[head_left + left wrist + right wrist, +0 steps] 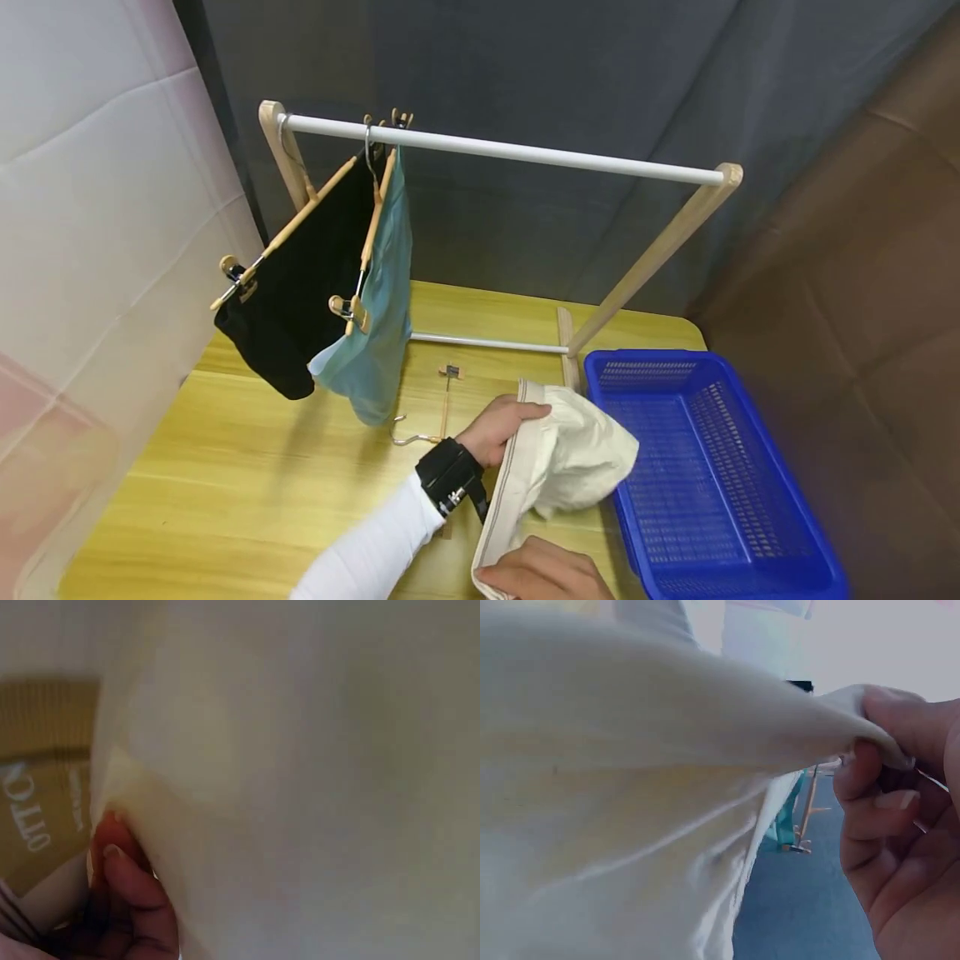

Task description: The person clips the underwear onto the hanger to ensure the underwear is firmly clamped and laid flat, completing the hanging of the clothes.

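In the head view a pair of cream shorts (581,454) with a wide waistband is stretched between both hands. My left hand (498,429) pinches the far end of the waistband, thumb on the outside. The right hand (551,573) grips the near end at the bottom edge of the view. Cream cloth fills most of the left wrist view, beside the curled fingers (135,892) and a brown band with partly hidden lettering. In the right wrist view the thumb and forefinger pinch a corner of the cloth (705,750). A clip hanger (446,408) lies on the table by the left hand, partly hidden by the wrist.
A rack with a white rail (510,150) stands at the back. Black shorts (315,267) and light blue shorts (382,292) hang from clip hangers at its left end. A blue plastic basket (787,467) sits to the right, close to the cream shorts.
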`<state>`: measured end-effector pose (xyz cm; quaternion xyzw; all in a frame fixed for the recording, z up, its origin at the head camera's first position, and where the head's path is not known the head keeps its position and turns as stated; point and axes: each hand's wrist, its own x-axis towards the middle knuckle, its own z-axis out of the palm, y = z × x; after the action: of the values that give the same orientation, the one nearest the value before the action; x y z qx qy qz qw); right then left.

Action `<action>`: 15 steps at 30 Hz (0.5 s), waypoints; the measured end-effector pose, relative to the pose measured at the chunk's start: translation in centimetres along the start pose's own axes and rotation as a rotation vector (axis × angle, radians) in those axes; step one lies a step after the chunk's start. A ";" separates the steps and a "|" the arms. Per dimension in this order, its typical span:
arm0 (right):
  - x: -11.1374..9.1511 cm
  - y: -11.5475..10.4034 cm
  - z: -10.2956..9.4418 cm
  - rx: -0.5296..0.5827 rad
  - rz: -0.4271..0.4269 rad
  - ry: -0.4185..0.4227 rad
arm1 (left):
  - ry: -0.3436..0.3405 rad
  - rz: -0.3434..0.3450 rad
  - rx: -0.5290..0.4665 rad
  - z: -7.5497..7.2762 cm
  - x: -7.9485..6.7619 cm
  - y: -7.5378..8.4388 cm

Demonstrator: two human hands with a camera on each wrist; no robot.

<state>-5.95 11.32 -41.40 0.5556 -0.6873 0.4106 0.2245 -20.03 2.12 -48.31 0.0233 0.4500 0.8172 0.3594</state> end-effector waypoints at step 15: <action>-2.2 -0.8 -1.4 -0.132 0.150 0.085 | 0.299 0.331 0.455 0.3 0.7 5.5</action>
<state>-4.75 13.73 -42.05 0.4687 -0.7422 0.4033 0.2584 -23.55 0.92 -44.23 0.0555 0.6592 0.7373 0.1368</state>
